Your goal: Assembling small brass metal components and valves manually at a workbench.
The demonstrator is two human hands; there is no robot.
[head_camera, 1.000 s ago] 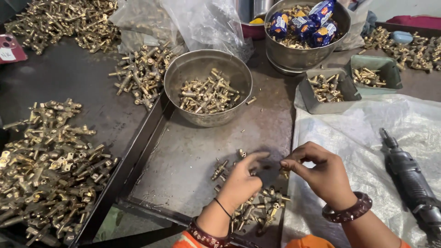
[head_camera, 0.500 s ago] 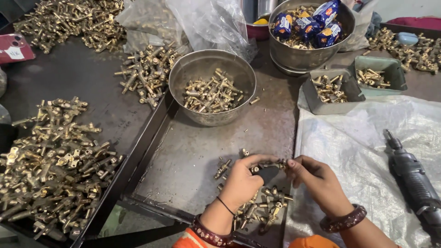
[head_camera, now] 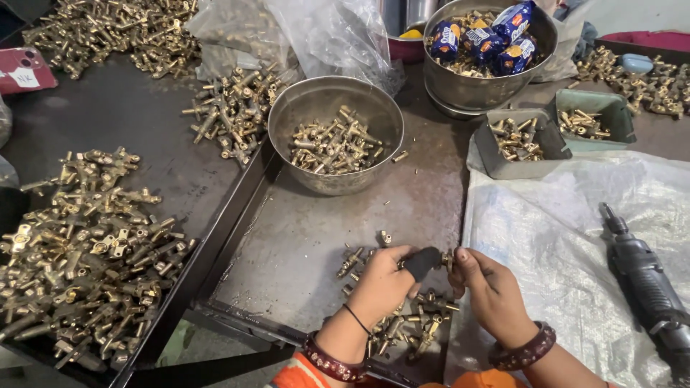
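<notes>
At the lower centre of the frame, the left hand and right hand pinch one small brass fitting between closed fingertips, while some finished-looking pieces fill the round steel bowl above and large loose heaps of brass parts remain at left.

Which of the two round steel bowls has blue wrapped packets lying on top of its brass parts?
The far bowl at the top, right of the nearer bowl, which holds only brass parts.

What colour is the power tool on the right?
Black, the power tool on the plastic sheet; head view.
</notes>
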